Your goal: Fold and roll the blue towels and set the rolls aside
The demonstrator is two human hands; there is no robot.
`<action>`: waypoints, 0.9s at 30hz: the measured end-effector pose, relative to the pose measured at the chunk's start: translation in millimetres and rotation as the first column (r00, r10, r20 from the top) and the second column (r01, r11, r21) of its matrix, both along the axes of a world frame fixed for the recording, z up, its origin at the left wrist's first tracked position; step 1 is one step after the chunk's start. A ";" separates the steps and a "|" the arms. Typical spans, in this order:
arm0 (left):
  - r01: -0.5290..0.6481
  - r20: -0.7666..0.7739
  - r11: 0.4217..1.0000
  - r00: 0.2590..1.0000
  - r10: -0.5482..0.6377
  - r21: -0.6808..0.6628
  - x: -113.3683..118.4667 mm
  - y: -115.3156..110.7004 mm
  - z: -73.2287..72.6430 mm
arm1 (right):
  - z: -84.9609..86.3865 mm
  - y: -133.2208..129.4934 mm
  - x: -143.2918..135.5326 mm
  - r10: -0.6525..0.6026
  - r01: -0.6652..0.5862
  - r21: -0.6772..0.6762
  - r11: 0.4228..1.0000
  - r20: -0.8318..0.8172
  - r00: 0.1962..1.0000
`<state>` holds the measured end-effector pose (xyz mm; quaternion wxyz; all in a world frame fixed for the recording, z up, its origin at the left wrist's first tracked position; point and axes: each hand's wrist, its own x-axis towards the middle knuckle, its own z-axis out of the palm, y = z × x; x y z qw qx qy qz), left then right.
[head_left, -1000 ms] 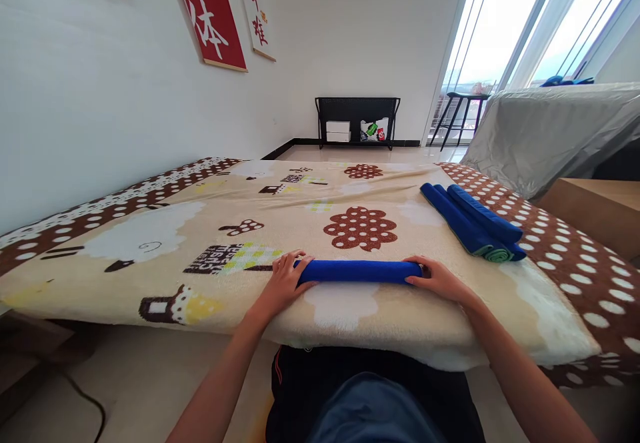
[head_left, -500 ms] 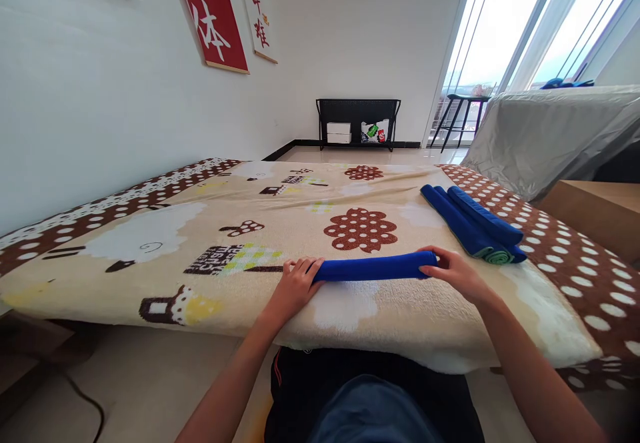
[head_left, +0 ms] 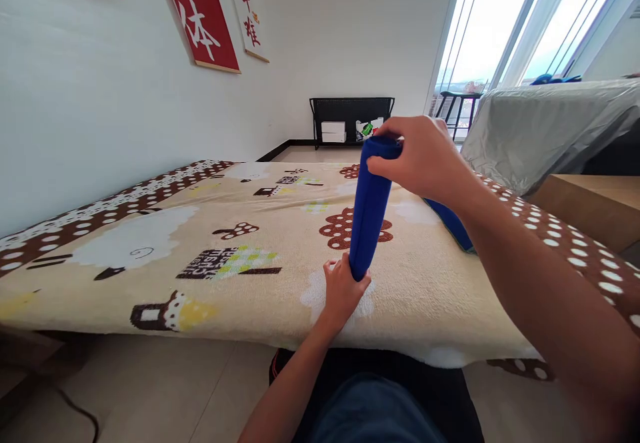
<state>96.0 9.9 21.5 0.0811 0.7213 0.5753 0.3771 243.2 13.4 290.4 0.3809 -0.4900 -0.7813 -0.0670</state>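
Note:
A blue rolled cloth [head_left: 370, 213] stands nearly upright above the bed, its top leaning slightly right. Around its upper end my right hand [head_left: 417, 156] is closed, thumb on the near side. At the lower end, the fingers of my left hand [head_left: 345, 289] grip the roll close to the blanket. Behind my right forearm, part of another blue cloth [head_left: 453, 226] lies on the bed; my arm hides the rest of it.
A cream patterned blanket [head_left: 280, 229] with a brown dotted border covers the bed. Beyond it a black rack [head_left: 353, 113] stands at the wall. To the right are a plastic-covered piece of furniture [head_left: 545, 123] and a cardboard box [head_left: 585, 209].
The blue roll has gone from lying flat to standing nearly upright. My right hand rose with its upper end, while my left hand moved right and slightly down with the other end.

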 end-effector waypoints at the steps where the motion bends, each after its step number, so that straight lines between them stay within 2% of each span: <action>1: 0.001 0.027 1.000 1.000 -0.002 0.005 3.8 -3.9 -0.2 | 5.2 -2.2 -7.3 -0.008 0.008 0.009 1.000 0.035 0.999; 3: 0.011 0.054 1.000 0.998 -0.011 0.001 7.9 -9.5 -2.7 | 8.2 -3.1 -16.1 0.027 -0.030 0.033 0.999 0.082 0.996; 6: 0.033 0.039 0.999 0.999 -0.031 -0.042 8.4 -11.2 -10.9 | -0.2 3.4 -18.2 0.117 -0.124 0.051 0.991 0.125 0.985; 11: 0.095 -0.036 0.989 0.994 -0.099 -0.112 5.7 -6.8 -24.0 | -18.9 18.5 -12.5 0.134 -0.134 -0.016 0.991 0.165 0.977; 15: 0.108 -0.068 0.989 0.991 -0.116 -0.102 5.8 -8.0 -24.9 | -20.7 23.8 -5.8 0.147 -0.149 0.000 0.989 0.168 0.975; 20: 0.142 -0.114 0.986 0.982 -0.151 -0.088 6.6 -11.7 -23.3 | -16.0 22.9 8.5 0.104 -0.112 0.037 0.993 0.182 0.978; 24: 0.175 -0.126 0.980 0.974 -0.186 -0.094 6.1 -12.2 -24.6 | -11.6 21.4 30.7 0.059 -0.064 0.023 0.998 0.180 0.982; 27: 0.191 -0.146 0.976 0.968 -0.204 -0.101 5.2 -12.0 -25.9 | -6.1 18.9 50.3 -0.054 0.052 0.015 0.999 0.182 0.982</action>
